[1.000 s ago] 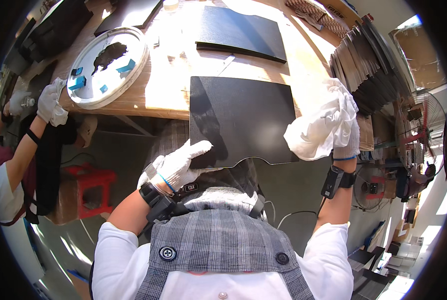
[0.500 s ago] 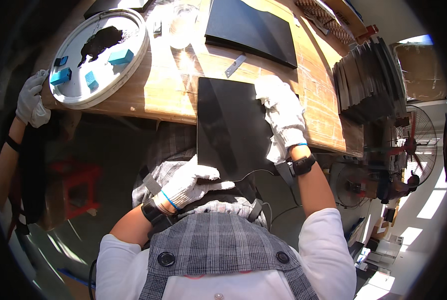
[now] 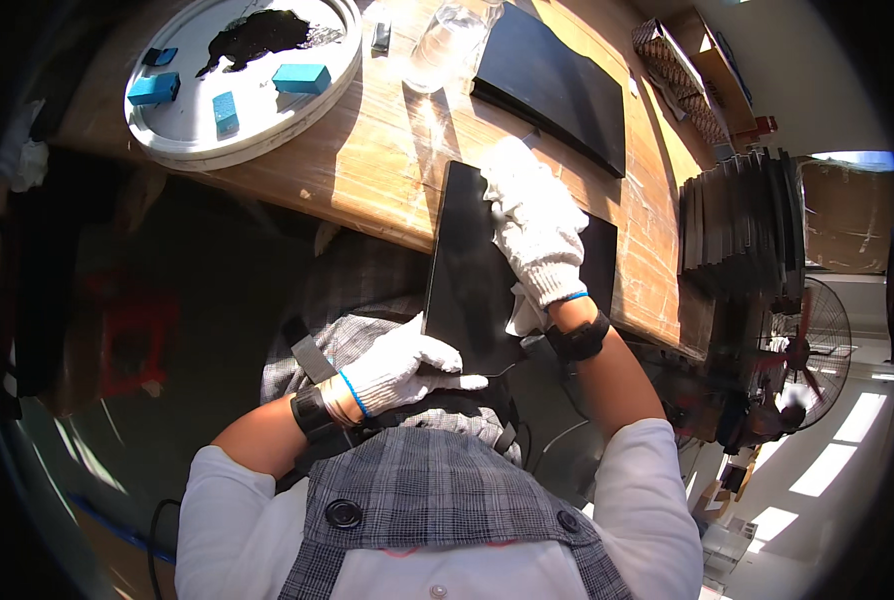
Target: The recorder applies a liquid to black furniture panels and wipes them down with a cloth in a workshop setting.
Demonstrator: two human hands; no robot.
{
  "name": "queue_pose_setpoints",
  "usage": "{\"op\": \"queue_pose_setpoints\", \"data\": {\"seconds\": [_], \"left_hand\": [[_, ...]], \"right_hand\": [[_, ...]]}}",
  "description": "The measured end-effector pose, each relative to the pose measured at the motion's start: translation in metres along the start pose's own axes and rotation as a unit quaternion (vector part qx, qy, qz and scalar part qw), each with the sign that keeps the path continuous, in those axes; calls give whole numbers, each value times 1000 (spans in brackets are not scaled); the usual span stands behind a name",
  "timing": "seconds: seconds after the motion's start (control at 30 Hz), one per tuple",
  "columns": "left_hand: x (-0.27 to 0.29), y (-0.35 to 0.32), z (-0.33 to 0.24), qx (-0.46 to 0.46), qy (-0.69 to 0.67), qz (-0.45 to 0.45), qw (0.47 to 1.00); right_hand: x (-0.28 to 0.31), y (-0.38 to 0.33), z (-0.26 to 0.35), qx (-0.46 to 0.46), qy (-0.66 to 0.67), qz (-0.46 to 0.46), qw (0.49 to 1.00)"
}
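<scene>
A flat black panel with a glossy face slants from the table's front edge down toward my lap. At its near left corner, my gloved left hand pinches it between thumb and fingers. My gloved right hand lies over the panel's far part, closed on a white cloth that hangs out below the palm. Most of the cloth is hidden under the glove. Behind the right wrist, another dark flat piece shows at the table edge.
On the wooden table stand a round white lid with black paste and blue blocks, a clear glass, and a black panel stack. More dark panels stand at the right, near a fan. Another person's gloved hand is far left.
My right hand has moved from the panel's right edge leftward across its far part. The panel now looks narrower and more tilted. My view has shifted, so the table things sit farther right.
</scene>
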State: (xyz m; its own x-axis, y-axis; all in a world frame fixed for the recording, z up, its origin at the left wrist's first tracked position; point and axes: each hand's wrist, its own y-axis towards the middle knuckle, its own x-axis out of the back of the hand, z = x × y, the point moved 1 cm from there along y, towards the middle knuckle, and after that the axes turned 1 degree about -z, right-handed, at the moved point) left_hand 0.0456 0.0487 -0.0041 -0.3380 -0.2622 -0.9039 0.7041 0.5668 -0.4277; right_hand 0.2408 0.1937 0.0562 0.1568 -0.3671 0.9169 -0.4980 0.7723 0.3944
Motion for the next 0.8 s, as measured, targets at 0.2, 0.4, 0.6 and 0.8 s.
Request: {"op": "queue_pose_setpoints", "data": {"seconds": [0.2, 0.4, 0.6, 0.8], "left_hand": [[4, -11, -4, -147, 315, 72, 935], [1, -13, -4, -156, 306, 57, 937], [4, -3, 3, -245, 235, 11, 940], [-5, -3, -3, -33, 40, 76, 996]], "right_hand": [[3, -25, 55, 67, 113, 110, 985], [44, 30, 45, 136, 168, 12, 976], [19, 1, 56, 31, 104, 180, 978], [58, -105, 10, 183, 185, 176, 949]]}}
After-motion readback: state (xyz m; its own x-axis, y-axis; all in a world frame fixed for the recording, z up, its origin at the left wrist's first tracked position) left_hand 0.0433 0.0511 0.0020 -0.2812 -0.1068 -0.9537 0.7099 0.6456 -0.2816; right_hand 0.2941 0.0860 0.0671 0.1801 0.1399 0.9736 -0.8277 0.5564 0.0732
